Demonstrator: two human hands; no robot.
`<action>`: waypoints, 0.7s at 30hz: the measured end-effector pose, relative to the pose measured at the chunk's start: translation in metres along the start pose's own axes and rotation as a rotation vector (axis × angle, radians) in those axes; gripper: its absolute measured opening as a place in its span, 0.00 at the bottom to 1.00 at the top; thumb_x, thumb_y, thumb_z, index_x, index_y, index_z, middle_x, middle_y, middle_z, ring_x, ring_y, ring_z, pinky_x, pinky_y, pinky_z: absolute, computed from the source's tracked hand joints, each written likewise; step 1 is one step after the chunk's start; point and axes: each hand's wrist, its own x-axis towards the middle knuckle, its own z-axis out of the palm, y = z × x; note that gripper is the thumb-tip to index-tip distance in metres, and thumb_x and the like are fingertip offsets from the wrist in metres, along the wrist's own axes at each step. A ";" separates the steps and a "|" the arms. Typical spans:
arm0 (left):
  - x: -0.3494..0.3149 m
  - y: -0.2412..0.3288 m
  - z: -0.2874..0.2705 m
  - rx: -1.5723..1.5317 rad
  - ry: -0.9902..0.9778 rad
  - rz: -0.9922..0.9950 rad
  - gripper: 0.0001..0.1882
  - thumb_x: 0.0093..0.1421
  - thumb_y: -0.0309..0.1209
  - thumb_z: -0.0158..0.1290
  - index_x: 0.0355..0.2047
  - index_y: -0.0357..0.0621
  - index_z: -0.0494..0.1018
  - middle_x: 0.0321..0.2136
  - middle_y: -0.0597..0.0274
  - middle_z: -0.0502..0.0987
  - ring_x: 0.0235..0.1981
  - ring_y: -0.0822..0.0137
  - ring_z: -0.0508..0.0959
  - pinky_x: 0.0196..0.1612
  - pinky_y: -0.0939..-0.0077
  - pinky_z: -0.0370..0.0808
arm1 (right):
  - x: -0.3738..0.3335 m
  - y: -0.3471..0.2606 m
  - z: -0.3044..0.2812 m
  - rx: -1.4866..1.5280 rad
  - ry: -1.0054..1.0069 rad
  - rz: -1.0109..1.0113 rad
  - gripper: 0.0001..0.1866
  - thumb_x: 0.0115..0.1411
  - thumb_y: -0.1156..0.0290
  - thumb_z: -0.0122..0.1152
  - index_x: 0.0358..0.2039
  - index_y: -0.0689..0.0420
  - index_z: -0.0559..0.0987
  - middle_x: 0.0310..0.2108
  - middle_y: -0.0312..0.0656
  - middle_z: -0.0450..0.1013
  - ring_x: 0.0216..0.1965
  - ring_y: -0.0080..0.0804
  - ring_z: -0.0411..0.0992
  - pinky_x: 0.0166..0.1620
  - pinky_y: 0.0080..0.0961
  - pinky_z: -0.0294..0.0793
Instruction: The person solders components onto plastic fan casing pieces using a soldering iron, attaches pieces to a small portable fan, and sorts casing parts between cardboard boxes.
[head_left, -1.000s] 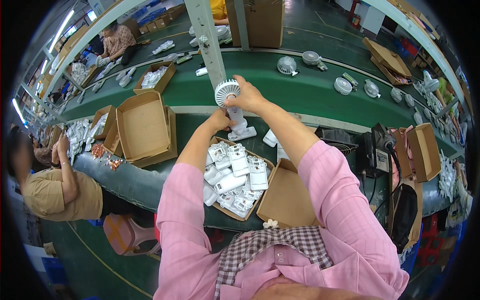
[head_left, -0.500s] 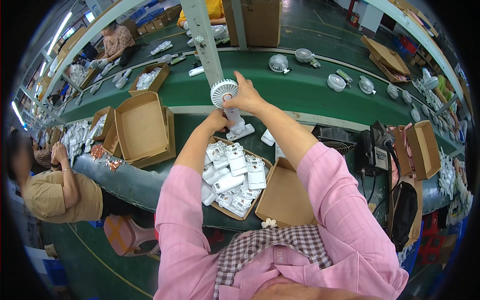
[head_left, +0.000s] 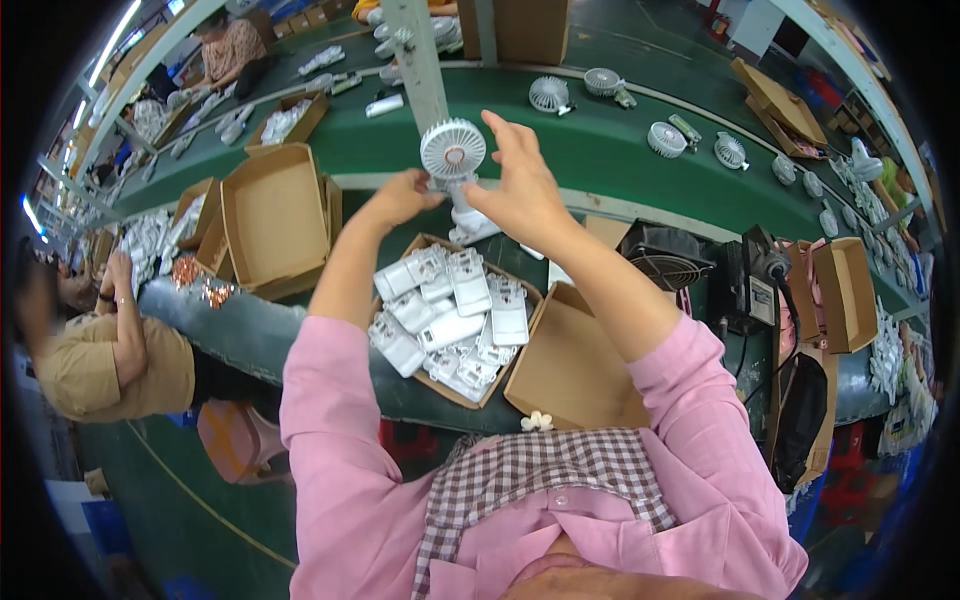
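A small white handheld fan stands upright on its white base at the far edge of my bench, its round grille toward me. My left hand is just left of the fan's neck, fingers stretched toward it; whether the fingertips touch is unclear. On the other side, my right hand is spread open, its thumb close to the fan's handle and its fingers away from the grille. Nearer to me, a cardboard tray is heaped with white plastic casing parts.
An open cardboard box adjoins the tray. Stacked boxes stand left, a black device with cables right. Beyond a metal post, a green conveyor carries several fans. A person in tan sits at left.
My right hand has let go of the fan head and opened to its right. My left hand has risen from the handle's lower part to the fan's left side. The view has shifted slightly.
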 end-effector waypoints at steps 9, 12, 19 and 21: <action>-0.151 0.012 -0.015 0.531 0.214 0.126 0.20 0.56 0.38 0.56 0.44 0.36 0.72 0.37 0.48 0.75 0.41 0.52 0.74 0.44 0.63 0.71 | -0.073 -0.014 0.001 -0.273 -0.520 0.009 0.17 0.54 0.60 0.60 0.36 0.61 0.75 0.32 0.50 0.75 0.35 0.48 0.75 0.37 0.42 0.74; -0.149 0.000 0.007 0.633 0.187 0.066 0.18 0.55 0.37 0.57 0.42 0.39 0.73 0.39 0.49 0.73 0.46 0.50 0.70 0.48 0.61 0.68 | -0.074 -0.008 0.020 -0.361 -0.548 0.046 0.19 0.53 0.58 0.62 0.35 0.62 0.73 0.28 0.51 0.76 0.32 0.49 0.76 0.35 0.43 0.75; -0.148 -0.008 0.012 0.529 0.287 -0.031 0.14 0.55 0.35 0.55 0.36 0.37 0.72 0.38 0.45 0.74 0.42 0.46 0.74 0.45 0.58 0.70 | -0.082 0.015 0.039 -0.267 -0.460 0.253 0.19 0.49 0.69 0.60 0.41 0.57 0.66 0.30 0.47 0.76 0.34 0.46 0.75 0.37 0.39 0.72; -0.160 -0.008 0.005 0.466 0.394 -0.113 0.14 0.58 0.36 0.51 0.35 0.35 0.71 0.36 0.41 0.76 0.40 0.42 0.75 0.42 0.55 0.71 | -0.082 0.014 0.039 -0.172 -0.442 0.297 0.20 0.49 0.71 0.58 0.42 0.59 0.66 0.32 0.54 0.76 0.36 0.51 0.75 0.40 0.44 0.73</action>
